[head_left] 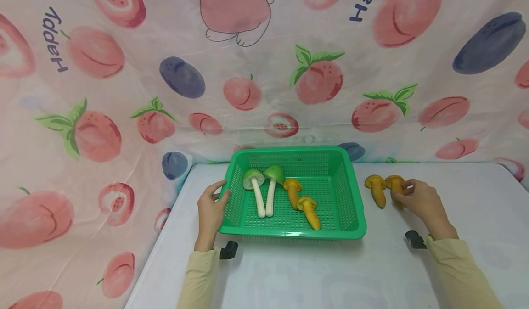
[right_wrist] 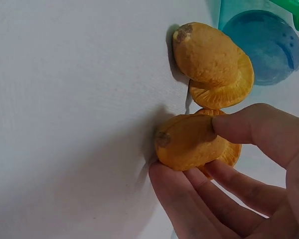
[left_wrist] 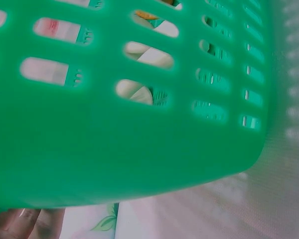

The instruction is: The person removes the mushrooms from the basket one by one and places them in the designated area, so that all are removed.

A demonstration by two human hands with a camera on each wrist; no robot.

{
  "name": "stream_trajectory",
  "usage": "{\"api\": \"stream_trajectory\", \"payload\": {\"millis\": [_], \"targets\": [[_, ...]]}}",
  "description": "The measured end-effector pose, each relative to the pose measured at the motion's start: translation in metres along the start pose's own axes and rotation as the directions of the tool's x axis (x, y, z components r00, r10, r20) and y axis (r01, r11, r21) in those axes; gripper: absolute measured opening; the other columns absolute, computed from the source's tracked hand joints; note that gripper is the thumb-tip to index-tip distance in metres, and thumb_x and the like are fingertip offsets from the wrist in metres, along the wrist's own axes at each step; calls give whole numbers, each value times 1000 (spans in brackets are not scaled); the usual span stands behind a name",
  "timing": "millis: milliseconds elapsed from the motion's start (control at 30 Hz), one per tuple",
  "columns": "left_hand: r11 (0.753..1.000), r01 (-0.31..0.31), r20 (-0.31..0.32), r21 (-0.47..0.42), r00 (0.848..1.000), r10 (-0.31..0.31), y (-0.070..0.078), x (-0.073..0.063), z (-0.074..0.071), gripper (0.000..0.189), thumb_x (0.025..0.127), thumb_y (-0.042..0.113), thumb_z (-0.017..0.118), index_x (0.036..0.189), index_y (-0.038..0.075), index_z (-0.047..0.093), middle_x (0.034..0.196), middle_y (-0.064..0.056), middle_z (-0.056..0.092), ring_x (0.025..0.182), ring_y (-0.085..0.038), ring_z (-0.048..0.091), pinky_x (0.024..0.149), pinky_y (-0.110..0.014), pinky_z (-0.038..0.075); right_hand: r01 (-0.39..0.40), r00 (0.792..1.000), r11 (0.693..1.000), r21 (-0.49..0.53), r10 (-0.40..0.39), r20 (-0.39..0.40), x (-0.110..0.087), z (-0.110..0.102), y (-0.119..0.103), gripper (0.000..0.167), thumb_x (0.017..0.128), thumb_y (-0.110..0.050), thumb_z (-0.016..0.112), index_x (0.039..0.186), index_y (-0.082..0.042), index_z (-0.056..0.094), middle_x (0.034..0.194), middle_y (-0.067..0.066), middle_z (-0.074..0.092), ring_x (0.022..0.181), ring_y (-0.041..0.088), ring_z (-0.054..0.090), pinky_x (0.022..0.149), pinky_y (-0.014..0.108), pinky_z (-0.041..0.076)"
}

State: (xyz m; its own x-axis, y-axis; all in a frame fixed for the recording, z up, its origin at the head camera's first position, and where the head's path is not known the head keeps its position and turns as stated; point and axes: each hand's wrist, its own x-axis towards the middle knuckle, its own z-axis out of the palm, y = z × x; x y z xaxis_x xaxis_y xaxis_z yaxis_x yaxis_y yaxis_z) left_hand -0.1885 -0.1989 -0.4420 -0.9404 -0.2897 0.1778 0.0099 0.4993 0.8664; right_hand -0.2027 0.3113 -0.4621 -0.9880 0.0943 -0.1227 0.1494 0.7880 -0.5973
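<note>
A green plastic basket [head_left: 292, 234] stands on the table. In it lie two green-capped toy mushrooms with long white stems, the left one [head_left: 258, 199] and the right one [head_left: 270, 196], and two yellow toy mushrooms, an upper one [head_left: 293, 194] and a lower one [head_left: 310, 212]. My left hand [head_left: 211, 210] holds the basket's left rim; in the left wrist view the basket wall [left_wrist: 114, 154] hides most of that hand. To the basket's right, my right hand [head_left: 421, 203] pinches a yellow mushroom [right_wrist: 189, 142] between thumb and fingers. Another yellow mushroom [head_left: 376, 191] lies beside it.
A white cloth covers the table [head_left: 289, 277]. Behind and to the left hangs a pink curtain [head_left: 256, 130] printed with fruit, meeting the table's back edge close behind the basket. Small black devices sit at the left wrist [head_left: 229, 250] and right wrist [head_left: 415, 239].
</note>
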Motion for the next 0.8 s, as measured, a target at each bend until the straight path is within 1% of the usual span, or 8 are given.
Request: {"api": "stream_trajectory", "payload": {"millis": [200,433,533,700,800], "targets": [[1000,7,-3,-1,1000,-7,1,0,0,33,97,18,66,129,12,67,131,-13,62,98,-29,69,65,-31,51,-26,1000,1000,-17,26,18,1,0,0,54,91,-24,65,121,18,50,105,34,63,87,42,61,66,42,50],[1000,-1,-3,-4,1000,1,0,0,0,33,97,18,66,129,12,67,131,-12,62,98,-29,70,65,-31,51,-4,1000,998,-59,4,-10,2,-4,-3,51,91,-25,64,118,17,53,109,35,61,91,46,60,67,46,49],[1000,-5,-4,-3,1000,5,0,0,0,33,97,18,66,129,12,67,131,-12,62,99,-29,70,65,-31,51,14,999,998,-65,-17,-40,3,-6,-8,48,91,-24,63,116,16,55,108,34,62,88,44,61,65,45,50],[1000,-10,-6,-1,1000,10,-1,0,1,33,96,17,66,129,11,67,132,-13,62,99,-30,70,64,-28,51,50,996,996,-67,-55,-75,2,-10,-25,43,92,-21,63,115,15,57,104,33,63,81,38,61,60,39,50],[1000,-12,-11,3,1000,12,0,0,0,32,96,16,66,128,11,67,132,-14,62,99,-30,70,64,-28,51,77,994,995,-59,-81,-69,1,-11,-35,42,94,-21,64,116,14,58,104,32,63,83,40,62,62,42,51]]}}
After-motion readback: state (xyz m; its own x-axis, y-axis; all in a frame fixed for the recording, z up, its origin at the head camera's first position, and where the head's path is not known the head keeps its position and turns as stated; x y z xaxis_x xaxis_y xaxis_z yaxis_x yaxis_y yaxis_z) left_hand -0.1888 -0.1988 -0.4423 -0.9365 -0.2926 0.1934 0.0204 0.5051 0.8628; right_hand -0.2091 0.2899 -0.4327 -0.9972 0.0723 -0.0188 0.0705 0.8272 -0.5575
